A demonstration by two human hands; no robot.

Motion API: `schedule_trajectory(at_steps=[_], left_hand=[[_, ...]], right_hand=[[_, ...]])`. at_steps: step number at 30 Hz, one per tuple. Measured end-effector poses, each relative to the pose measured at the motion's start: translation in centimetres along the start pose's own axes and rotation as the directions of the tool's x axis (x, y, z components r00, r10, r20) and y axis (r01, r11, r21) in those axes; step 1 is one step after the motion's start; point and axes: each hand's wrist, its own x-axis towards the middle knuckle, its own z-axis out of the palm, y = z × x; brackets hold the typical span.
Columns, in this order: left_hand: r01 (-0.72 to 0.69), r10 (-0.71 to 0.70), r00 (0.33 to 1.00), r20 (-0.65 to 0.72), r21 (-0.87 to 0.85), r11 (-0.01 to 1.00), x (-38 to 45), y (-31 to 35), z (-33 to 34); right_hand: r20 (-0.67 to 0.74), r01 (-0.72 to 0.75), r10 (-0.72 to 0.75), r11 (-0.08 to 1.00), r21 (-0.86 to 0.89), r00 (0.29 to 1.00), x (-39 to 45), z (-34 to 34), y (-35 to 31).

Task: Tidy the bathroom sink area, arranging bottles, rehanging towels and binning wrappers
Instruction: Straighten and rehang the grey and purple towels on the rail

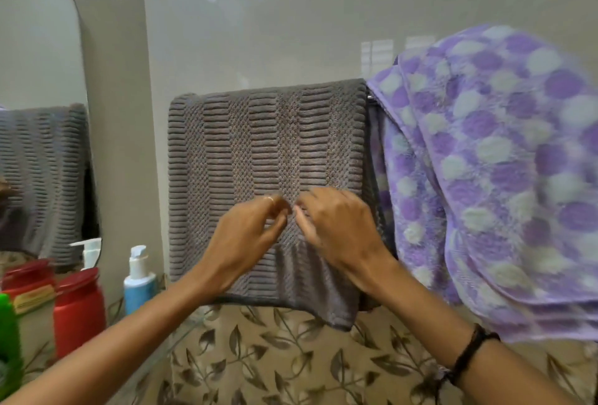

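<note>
Far left: arched mirror [38, 81] reflecting a grey ribbed cloth. Below it, on the desk: green bottle [8, 340] at the frame edge; two red-lidded jars, the rear one [27, 281] partly hidden, the nearer red jar [79, 310] in front; white pump dispenser [89, 251] behind; blue bottle [139, 285] with white pump top, just beside the wall corner. Centre: grey towel [259, 145], ribbed and waffle-textured, draped over a rail against the glossy wall, hanging flat with its lower right corner drooping. Left hand [249, 236], forearm rising from lower left, ring on one finger, fingers curled with tips pinched together at the towel's face. Right hand [336, 226], forearm rising from lower right, black cord bracelet [469, 353] on the wrist, fingers bent and pinching at the same spot; the fingertips of both hands nearly meet. Whether cloth is actually gripped cannot be told. Right: purple spotted towel [501, 162], hung just beside the grey one, blurred. Bottom: leaf-patterned tile [291, 356].
</note>
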Motion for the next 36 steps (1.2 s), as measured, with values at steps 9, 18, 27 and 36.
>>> schedule_trajectory(at_steps=[9, 18, 27, 36], left_hand=[[-0.140, 0.079, 0.951, -0.299, -0.192, 0.971, 6.4, 12.5, -3.0], [-0.040, -0.007, 0.991, -0.134, -0.346, 0.937, 9.7, 20.5, -0.3], [0.251, -0.296, 0.951, -0.087, -0.342, 0.906, 13.3, 24.8, -0.3], [0.509, -0.525, 0.851, -0.018, -0.220, 0.832, 14.0, 26.1, 4.1]], right_hand=[[-0.353, -0.085, 0.036, 0.989, -0.124, 0.935, 1.1, -9.9, 6.1], [-0.087, -0.546, 0.541, 0.837, -0.036, 0.836, -0.5, -15.0, 14.0], [0.033, -0.508, 0.582, 0.679, 0.529, 0.812, -4.1, -13.2, 13.5], [0.124, -0.580, 0.639, 0.578, 0.574, 0.759, -12.4, -11.6, 9.5]])
